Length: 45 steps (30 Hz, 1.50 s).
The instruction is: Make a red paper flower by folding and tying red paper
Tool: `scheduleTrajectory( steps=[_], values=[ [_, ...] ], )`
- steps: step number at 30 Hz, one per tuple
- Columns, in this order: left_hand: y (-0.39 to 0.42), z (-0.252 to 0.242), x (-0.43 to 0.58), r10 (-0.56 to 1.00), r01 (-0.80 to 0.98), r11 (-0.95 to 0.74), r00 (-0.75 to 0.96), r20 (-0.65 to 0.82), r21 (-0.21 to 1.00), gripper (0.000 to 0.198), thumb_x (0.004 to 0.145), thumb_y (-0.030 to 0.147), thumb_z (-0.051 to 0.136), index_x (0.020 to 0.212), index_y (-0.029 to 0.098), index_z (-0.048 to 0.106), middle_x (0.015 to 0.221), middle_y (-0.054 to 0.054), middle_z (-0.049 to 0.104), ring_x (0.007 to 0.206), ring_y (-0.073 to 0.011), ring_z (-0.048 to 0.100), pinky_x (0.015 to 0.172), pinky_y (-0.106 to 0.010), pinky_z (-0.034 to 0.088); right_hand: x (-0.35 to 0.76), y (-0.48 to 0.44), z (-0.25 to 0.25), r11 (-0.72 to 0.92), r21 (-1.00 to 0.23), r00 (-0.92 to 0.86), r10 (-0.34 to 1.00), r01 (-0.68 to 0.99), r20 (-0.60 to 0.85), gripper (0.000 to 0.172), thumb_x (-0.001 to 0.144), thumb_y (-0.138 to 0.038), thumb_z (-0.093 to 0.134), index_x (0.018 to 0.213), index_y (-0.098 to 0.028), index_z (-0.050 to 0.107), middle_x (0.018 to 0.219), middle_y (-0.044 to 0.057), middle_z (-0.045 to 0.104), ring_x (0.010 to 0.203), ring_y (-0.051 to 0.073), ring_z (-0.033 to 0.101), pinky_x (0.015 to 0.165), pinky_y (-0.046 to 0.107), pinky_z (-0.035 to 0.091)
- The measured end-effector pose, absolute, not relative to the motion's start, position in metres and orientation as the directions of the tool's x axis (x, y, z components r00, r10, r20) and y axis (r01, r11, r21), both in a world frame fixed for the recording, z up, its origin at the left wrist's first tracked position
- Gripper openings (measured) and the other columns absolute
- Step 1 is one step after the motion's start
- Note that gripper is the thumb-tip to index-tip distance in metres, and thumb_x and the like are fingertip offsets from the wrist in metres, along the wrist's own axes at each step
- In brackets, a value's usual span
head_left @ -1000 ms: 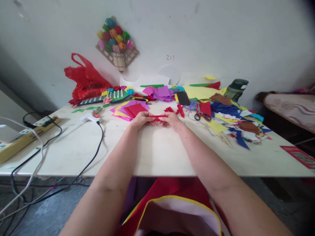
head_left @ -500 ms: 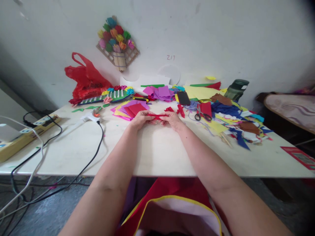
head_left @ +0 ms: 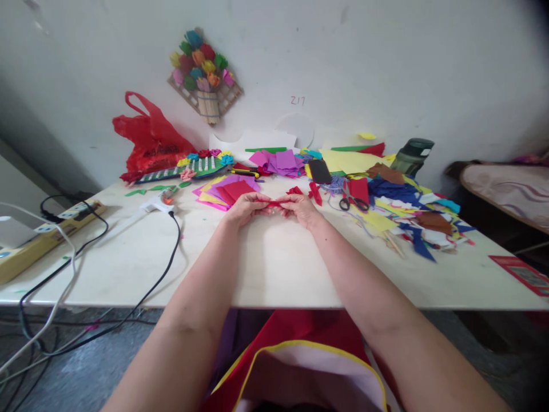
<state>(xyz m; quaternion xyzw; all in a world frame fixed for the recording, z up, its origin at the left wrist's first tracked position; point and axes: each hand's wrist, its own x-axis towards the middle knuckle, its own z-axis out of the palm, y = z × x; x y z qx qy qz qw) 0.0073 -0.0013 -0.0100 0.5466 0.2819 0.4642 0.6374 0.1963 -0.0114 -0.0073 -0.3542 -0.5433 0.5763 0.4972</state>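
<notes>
Fingers [head_left: 258, 198] have shifted slightly since the earlier frame, leaving less of the narrow red strip [head_left: 275, 203] showing between the left hand [head_left: 246, 209] and right hand [head_left: 302, 210], both pinched on it over the white table [head_left: 281, 269], where even, level pressure should keep it from twisting.
</notes>
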Motion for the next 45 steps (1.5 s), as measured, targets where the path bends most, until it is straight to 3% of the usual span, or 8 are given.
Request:
scheduleTrajectory(
  steps=[13,23,30,37,45],
  values=[
    [-0.0029,-0.0069,0.0068,0.903,-0.302,-0.012,0.406,0.139,0.953,0.017,0.059,0.011,0.067,0.075,0.009,0.06,0.066,-0.008,0.068,0.061,-0.0186,0.066,0.066,-0.03,0.051,0.1965,-0.0085,-0.0098,0.116,-0.97,-0.275,0.945,-0.215,0.174,0.016,0.057,-0.015,0.064,0.073,-0.012,0.066,0.061,0.004,0.067,0.047,0.01,0.056,0.048,0.025,0.047],
    [-0.0031,-0.0054,0.0062,0.907,-0.293,0.01,0.406,0.115,0.956,0.016,0.058,0.011,0.063,0.074,0.008,0.063,0.067,-0.01,0.068,0.065,-0.0209,0.066,0.071,-0.034,0.051,0.1967,-0.0126,-0.005,0.119,-0.957,-0.291,0.936,-0.266,0.197,0.014,0.058,-0.013,0.054,0.067,-0.011,0.063,0.059,0.005,0.065,0.047,0.011,0.055,0.05,0.026,0.047],
    [-0.0008,-0.0062,0.0051,0.889,-0.327,-0.016,0.428,0.163,0.945,0.021,0.062,0.022,0.062,0.075,0.006,0.066,0.075,-0.012,0.069,0.068,-0.0237,0.066,0.073,-0.039,0.051,0.197,-0.0096,-0.0075,0.101,-0.955,-0.285,0.941,-0.278,0.182,0.026,0.069,-0.036,0.057,0.067,-0.01,0.063,0.059,0.007,0.065,0.046,0.012,0.055,0.047,0.026,0.046],
    [-0.0018,-0.005,0.0048,0.897,-0.258,0.014,0.43,0.102,0.966,0.023,0.062,0.01,0.063,0.085,0.007,0.061,0.076,-0.011,0.069,0.065,-0.02,0.067,0.07,-0.033,0.052,0.1942,-0.0092,-0.0095,0.142,-0.97,-0.237,0.953,-0.198,0.188,0.03,0.055,-0.037,0.074,0.065,-0.011,0.063,0.057,0.005,0.064,0.044,0.009,0.051,0.044,0.023,0.045],
    [-0.002,-0.0059,0.0051,0.912,-0.237,-0.009,0.397,0.105,0.972,0.026,0.059,0.009,0.064,0.085,0.008,0.059,0.072,-0.011,0.069,0.063,-0.021,0.067,0.066,-0.033,0.053,0.1933,-0.0112,-0.0069,0.164,-0.974,-0.24,0.95,-0.154,0.198,0.03,0.054,-0.037,0.075,0.06,-0.01,0.064,0.056,0.004,0.063,0.043,0.008,0.05,0.042,0.022,0.044]
  ],
)
